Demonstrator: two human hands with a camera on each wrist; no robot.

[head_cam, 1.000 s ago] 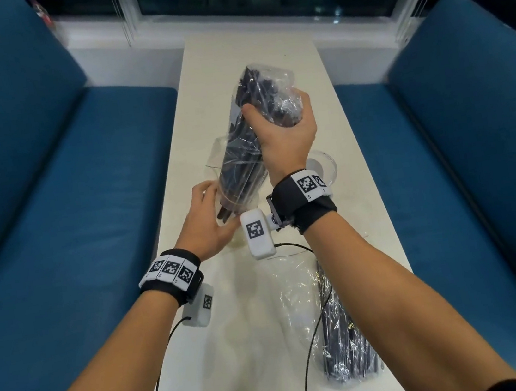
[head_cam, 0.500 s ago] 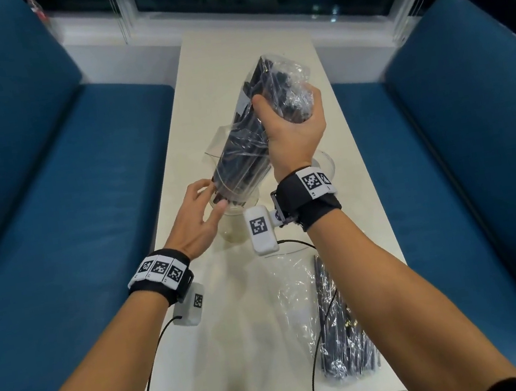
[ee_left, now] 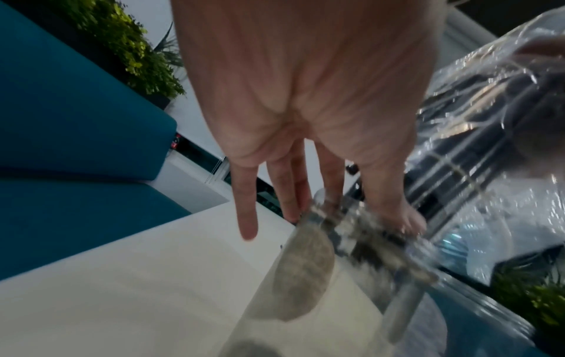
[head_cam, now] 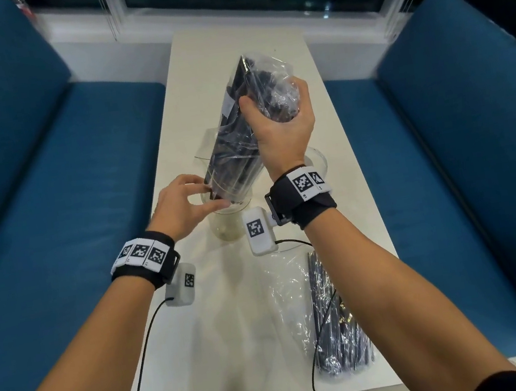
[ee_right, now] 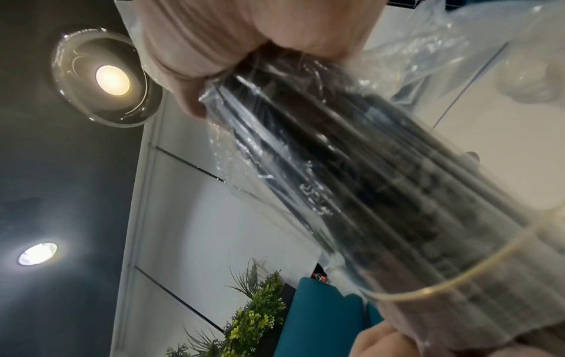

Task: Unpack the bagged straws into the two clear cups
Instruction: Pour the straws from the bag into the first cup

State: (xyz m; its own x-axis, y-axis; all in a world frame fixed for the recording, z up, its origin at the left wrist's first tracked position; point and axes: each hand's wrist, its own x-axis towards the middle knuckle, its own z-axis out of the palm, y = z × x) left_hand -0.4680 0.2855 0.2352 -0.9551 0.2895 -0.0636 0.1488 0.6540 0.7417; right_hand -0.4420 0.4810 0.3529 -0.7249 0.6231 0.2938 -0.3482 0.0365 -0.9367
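Straws, black and packed in a clear bag (head_cam: 242,131), are tilting down into a clear cup (head_cam: 227,221) standing on the long white table (head_cam: 236,331), between two blue sofas (head_cam: 34,193). A second bag of straws (head_cam: 338,326) is lying on the table near the person. A second clear cup (head_cam: 317,157) is standing behind the right wrist. The right hand (head_cam: 283,128) is clasping the raised bag's upper end. The left hand (head_cam: 182,206) is pinching its lower end at the cup rim.

second clear cup (head_cam: 318,162) mostly hidden behind right wrist, left fingertips (ee_left: 293,212) blurred at cup rim (ee_left: 360,239), bag's far end (ee_right: 458,36) cut off
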